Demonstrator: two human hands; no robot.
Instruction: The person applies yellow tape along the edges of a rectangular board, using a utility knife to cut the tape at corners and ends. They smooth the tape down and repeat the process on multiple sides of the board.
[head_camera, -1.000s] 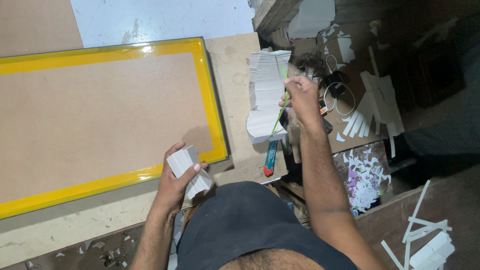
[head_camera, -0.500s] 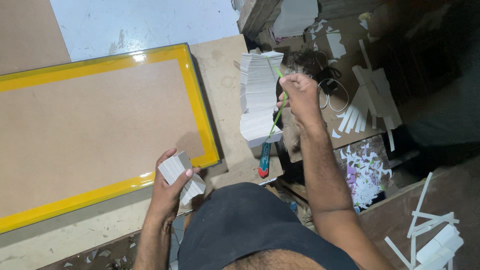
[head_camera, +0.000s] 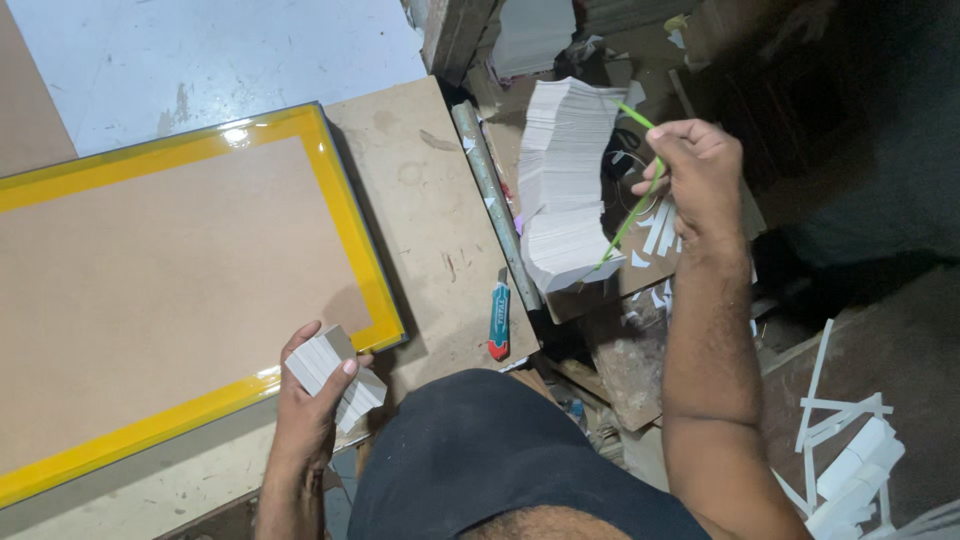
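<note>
My left hand (head_camera: 312, 392) grips a small stack of white paper pieces (head_camera: 335, 375) at the near corner of a brown board with a yellow border (head_camera: 345, 215). My right hand (head_camera: 700, 175) is raised over the right side and pinches a thin green strip (head_camera: 630, 215) that hangs down toward a tall leaning stack of white sheets (head_camera: 565, 180). The strip's lower end reaches the front of that stack.
A box cutter with a teal and red handle (head_camera: 498, 320) lies on the brown bench top (head_camera: 420, 200) beside a grey metal bar (head_camera: 493, 200). White paper offcuts (head_camera: 850, 460) litter the floor at the right. A pale sheet (head_camera: 220, 60) lies at the back.
My right hand has lifted with the green strip, pulling it up off the white stack. My left hand keeps its hold on the small paper stack.
</note>
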